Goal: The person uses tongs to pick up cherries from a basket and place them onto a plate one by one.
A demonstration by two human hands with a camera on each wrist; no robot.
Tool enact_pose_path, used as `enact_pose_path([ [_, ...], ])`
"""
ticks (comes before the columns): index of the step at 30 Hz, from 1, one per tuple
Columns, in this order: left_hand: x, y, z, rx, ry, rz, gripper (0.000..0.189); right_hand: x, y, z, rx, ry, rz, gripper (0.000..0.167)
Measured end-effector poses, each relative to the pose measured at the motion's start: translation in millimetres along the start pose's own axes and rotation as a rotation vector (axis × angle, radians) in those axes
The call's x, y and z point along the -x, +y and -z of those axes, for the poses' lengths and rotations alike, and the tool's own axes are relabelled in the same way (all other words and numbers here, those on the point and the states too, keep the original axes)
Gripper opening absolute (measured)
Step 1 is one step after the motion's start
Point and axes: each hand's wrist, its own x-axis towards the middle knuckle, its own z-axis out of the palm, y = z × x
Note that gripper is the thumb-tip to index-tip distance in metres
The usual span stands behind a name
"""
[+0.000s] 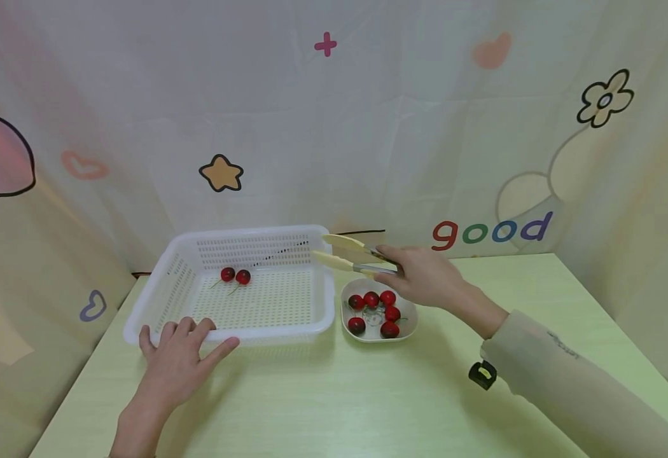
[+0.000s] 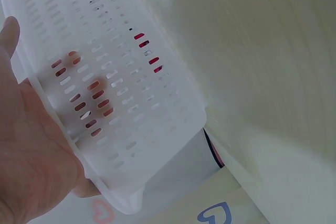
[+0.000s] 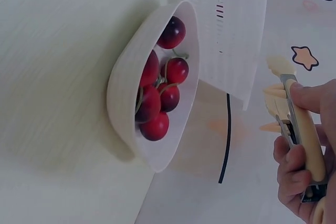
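Note:
My left hand (image 1: 176, 362) holds the near left rim of a white slotted plastic basket (image 1: 294, 332), its fingers hooked over the edge. Through the slots in the left wrist view, the fingers show against the inside of the basket wall. Two dark red cherries (image 1: 235, 276) with stems lie inside. In my right hand (image 1: 428, 275) is a pair of tongs (image 1: 362, 268) with cream tips and metal arms. Their tips are spread apart beside the basket's right rim, with nothing between them. Below the tongs stands a small white bowl (image 1: 376, 337) of several cherries (image 3: 157, 124).
The basket and bowl stand side by side on a pale green table (image 1: 288, 407). Behind them hangs a printed curtain (image 1: 362, 140). A black tag-like piece (image 1: 483, 375) hangs at the right sleeve (image 1: 546, 362).

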Motion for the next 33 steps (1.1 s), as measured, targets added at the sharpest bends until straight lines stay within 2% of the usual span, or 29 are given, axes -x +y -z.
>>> enact_pose_path([
  [14, -1.0, -2.3, 0.8, 0.004, 0.0, -0.01, 0.06, -32.4, -29, -7, 0.006, -0.06, 0.063, 0.05],
  [22, 0.8, -3.7, 1.7, 0.002, 0.002, -0.014, 0.059, -47.1, -46, -13, 0.026, -0.02, 0.143, 0.048],
  [33, -0.2, -5.1, 1.3, -0.002, 0.0, -0.02, 0.058, -64.0, -66, -22, 0.104, -0.079, 0.121, 0.049],
])
